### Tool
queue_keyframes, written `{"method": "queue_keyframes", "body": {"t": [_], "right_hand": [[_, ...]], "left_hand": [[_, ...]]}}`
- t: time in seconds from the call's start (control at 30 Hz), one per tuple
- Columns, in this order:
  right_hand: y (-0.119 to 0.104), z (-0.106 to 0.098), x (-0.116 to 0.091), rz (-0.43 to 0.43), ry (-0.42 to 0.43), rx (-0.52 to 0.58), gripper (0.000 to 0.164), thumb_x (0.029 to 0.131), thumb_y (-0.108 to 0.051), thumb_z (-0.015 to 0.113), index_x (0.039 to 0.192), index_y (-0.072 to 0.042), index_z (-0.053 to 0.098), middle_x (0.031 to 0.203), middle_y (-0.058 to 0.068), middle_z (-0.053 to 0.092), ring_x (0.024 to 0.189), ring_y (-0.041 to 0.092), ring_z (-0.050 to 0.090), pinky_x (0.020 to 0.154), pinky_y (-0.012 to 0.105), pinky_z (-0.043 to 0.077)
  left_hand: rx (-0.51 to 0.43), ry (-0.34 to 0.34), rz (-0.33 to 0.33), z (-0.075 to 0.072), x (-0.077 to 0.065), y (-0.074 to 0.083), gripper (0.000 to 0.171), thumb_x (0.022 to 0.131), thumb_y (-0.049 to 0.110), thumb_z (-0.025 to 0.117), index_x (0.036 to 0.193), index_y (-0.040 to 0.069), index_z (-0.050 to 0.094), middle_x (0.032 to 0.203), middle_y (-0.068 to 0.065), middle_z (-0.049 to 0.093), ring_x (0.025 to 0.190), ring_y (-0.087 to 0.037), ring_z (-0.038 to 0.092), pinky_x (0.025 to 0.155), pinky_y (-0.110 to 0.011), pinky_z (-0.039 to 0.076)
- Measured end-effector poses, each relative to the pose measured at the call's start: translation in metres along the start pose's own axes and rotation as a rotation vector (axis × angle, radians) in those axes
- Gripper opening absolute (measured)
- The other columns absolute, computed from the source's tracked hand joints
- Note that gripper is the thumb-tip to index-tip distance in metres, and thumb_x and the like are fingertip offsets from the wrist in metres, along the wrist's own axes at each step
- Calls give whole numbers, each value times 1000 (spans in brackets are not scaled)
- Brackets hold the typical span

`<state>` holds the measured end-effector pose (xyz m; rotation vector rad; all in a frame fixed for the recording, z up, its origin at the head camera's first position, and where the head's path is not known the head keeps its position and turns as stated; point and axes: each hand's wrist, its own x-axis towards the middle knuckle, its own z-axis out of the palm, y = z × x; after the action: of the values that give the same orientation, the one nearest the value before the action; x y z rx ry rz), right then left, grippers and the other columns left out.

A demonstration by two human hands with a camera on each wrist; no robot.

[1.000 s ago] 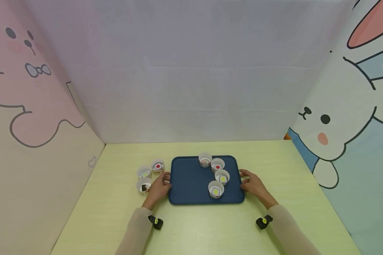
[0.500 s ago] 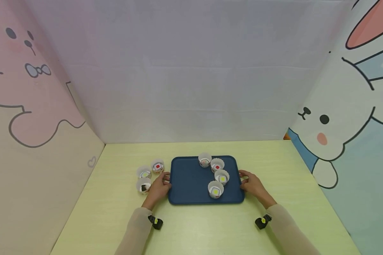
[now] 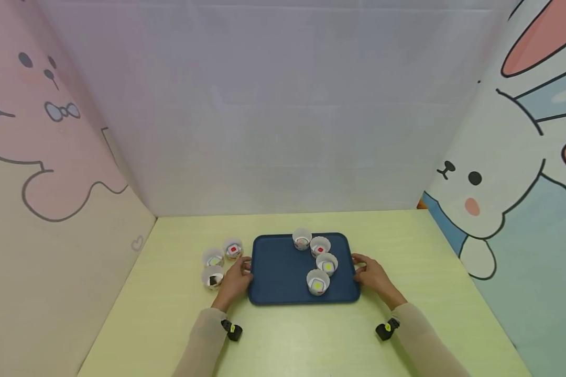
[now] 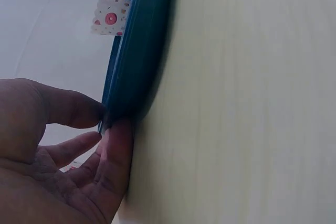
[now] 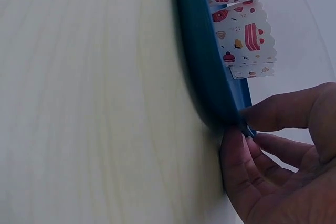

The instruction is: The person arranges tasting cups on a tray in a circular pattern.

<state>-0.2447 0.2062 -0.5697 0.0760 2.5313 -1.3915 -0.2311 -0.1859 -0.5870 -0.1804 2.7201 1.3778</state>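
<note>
A dark blue rectangular tray (image 3: 278,285) is on the table between my two hands. My left hand (image 3: 236,285) pinches its left end, thumb on the rim (image 4: 113,77) and fingers curled under it in the left wrist view. At the opposite end my right hand (image 3: 374,277) grips the same way; the right wrist view has the thumb (image 5: 283,109) over the rim and fingertips below. Several white scalloped paper cups, such as the nearest one (image 3: 318,283), stand in the tray's right half. They hold small items with yellow or red spots. Dessert prints decorate one cup (image 5: 245,35).
Left of the tray, close by my left hand, stand three more paper cups: one with a black item (image 3: 213,277), one with a yellow-spotted item (image 3: 213,257), one with a red-spotted item (image 3: 233,248). A pale wall (image 3: 283,131) rises behind the wooden table (image 3: 302,340).
The head view has shifted slightly, so the whole scene appears a little lower. Both hands keep their hold on the tray, and the cups stay where they were.
</note>
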Motion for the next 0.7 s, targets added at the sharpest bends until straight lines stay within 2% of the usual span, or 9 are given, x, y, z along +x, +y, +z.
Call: {"method": "queue_keyframes", "body": {"t": [0.17,0.27,0.5,0.7], "right_hand": [[1,0,1,-5,7,-1,69,77,11,59,143,0,45,132,24,54,82,17,59,64,28,51],[0,0,1,-10,8,3,68,76,11,58,143,0,46,131,24,54,81,17,59,64,28,50],[1,0,0,-10,10,10,69,75,11,58,142,1,46,131,23,54,81,17,58,64,29,50],[1,-1,-1,-13,7,18,69,74,12,58,142,1,46,130,24,55,80,16,58,64,30,51]], "left_hand": [[51,28,6,2,0,2,46,88,15,64,133,10,56,111,-7,65,94,-18,64,76,-35,52],[49,38,9,1,-2,5,45,89,17,64,133,9,56,111,-8,64,95,-19,65,76,-36,53],[-19,114,112,-5,-8,18,44,90,12,64,131,1,56,111,-14,63,99,-28,66,78,-41,55],[-36,142,175,-11,-12,27,45,90,13,65,133,1,55,115,-15,63,106,-32,65,85,-45,54]]}}
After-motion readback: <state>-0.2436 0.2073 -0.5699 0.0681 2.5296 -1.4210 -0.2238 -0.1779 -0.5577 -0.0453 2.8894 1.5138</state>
